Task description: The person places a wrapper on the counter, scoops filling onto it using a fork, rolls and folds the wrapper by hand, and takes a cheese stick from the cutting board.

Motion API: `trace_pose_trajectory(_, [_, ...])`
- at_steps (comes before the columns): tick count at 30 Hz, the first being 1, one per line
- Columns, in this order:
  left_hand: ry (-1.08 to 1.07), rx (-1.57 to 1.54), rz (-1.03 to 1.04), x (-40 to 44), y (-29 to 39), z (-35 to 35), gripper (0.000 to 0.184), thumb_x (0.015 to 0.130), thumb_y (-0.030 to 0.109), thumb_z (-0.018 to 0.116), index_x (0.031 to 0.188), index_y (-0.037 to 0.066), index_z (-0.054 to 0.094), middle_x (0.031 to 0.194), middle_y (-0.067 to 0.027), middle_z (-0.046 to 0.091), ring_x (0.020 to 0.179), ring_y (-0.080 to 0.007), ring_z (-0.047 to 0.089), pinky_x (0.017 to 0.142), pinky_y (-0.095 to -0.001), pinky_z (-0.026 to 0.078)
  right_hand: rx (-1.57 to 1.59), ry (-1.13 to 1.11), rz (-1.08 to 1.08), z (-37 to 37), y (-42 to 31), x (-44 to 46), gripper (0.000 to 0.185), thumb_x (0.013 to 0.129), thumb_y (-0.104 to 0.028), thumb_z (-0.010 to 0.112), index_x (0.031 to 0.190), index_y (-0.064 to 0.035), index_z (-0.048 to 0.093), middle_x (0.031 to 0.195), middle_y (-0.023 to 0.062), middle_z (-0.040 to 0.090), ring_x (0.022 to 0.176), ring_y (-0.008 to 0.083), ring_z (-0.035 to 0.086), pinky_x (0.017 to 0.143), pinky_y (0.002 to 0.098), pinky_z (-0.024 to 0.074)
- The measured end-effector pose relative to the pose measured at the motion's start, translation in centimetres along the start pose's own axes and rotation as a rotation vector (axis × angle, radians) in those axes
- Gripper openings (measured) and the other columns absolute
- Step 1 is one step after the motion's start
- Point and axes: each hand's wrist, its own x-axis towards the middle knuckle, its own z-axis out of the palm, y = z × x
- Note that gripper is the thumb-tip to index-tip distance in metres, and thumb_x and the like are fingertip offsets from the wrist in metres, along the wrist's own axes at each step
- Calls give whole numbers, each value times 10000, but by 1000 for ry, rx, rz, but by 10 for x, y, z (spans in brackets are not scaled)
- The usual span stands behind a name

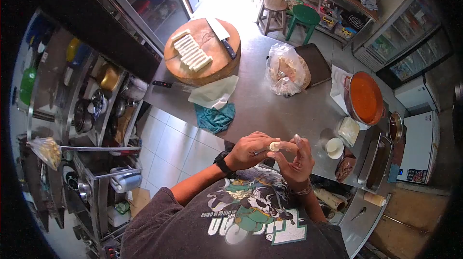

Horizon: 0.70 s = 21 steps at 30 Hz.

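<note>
A small pale roll (275, 146), which looks like an uncooked spring roll, is held up between my hands above the table's near edge. My left hand (249, 150) closes on it from the left, its fingers over the roll. From the right, my right hand (298, 160) pinches it with thumb and finger, the other fingers curled upward. Much of the roll is hidden by my fingers. Similar white rolls (191, 53) lie in a row on the round wooden chopping block (181, 74), beside a cleaver (218, 28).
The steel table (251, 109) carries a plastic bag of food (283, 68), an orange-filled pot (365, 97), a white cup (334, 150), a wrapped pale stack (348, 131) and a steel tray (375, 162). A teal cloth (215, 117) hangs at the left edge. Shelves (96, 95) stand left.
</note>
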Motion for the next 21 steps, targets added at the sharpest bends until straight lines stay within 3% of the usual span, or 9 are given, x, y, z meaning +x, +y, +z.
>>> trace_pose_trajectory(4, [-59, -7, -141, -3, 0, 1, 320, 905, 159, 778, 1174, -5, 717, 1140, -158, 739, 1026, -302, 714, 907, -397, 561, 12, -25, 23, 0, 1, 0, 942, 807, -116, 884, 1567, -74, 328, 1154, 109, 704, 994, 172, 589, 865, 319, 484])
trace_pose_trajectory(6, [71, -655, -421, -8, -10, 7, 277, 953, 139, 727, 1199, 13, 707, 1212, -126, 722, 1064, -253, 704, 951, -383, 547, 349, 145, 228, 6, -1, 4, 949, 813, -112, 877, 1570, -67, 307, 1197, 115, 677, 1003, 171, 598, 890, 312, 486])
trace_pose_trajectory(7, [94, -885, -606, -9, -14, 5, 308, 1018, 178, 650, 1289, 33, 642, 1295, -105, 675, 1123, -218, 673, 1004, -379, 526, 348, 147, 230, 6, 0, 3, 949, 813, -112, 877, 1570, -67, 307, 1197, 115, 677, 1003, 171, 598, 890, 312, 486])
trace_pose_trajectory(8, [92, -885, -606, -9, -17, 3, 308, 1018, 178, 650, 1289, 33, 642, 1295, -105, 675, 1123, -218, 673, 1004, -379, 526, 341, 158, 293, 6, 2, 2, 921, 816, -111, 871, 1557, -61, 325, 1216, 123, 677, 1037, 185, 621, 891, 321, 497])
trace_pose_trajectory(10, [322, -1603, -727, -9, -25, 1, 378, 1037, 231, 624, 1368, 54, 574, 1310, -74, 654, 1156, -190, 637, 1021, -368, 511, 334, 168, 356, 6, 5, -1, 894, 820, -109, 866, 1543, -55, 342, 1236, 132, 677, 1072, 199, 644, 893, 329, 507])
trace_pose_trajectory(16, [401, -1886, -803, -15, -39, 9, 385, 1058, 251, 579, 1362, 20, 529, 1252, -77, 640, 1142, -174, 626, 986, -327, 530, 261, 43, 354, 10, 0, -7, 847, 845, -40, 828, 1540, -48, 344, 1164, 133, 709, 1061, 211, 673, 844, 335, 537])
trace_pose_trajectory(18, [423, -1928, -848, -16, -39, 13, 384, 1061, 242, 573, 1361, 7, 525, 1242, -85, 640, 1128, -172, 631, 973, -315, 540, 158, -11, 225, 12, 0, -5, 868, 840, 17, 811, 1552, -47, 319, 1142, 124, 713, 1026, 191, 667, 866, 330, 526])
trace_pose_trajectory(21, [353, -2105, -863, -18, -39, 16, 383, 1063, 215, 567, 1370, -8, 515, 1239, -105, 639, 1120, -181, 645, 960, -308, 560, 40, -21, 169, 12, -2, -3, 836, 834, -37, 833, 1527, -39, 367, 1161, 146, 724, 1040, 243, 686, 774, 351, 574])
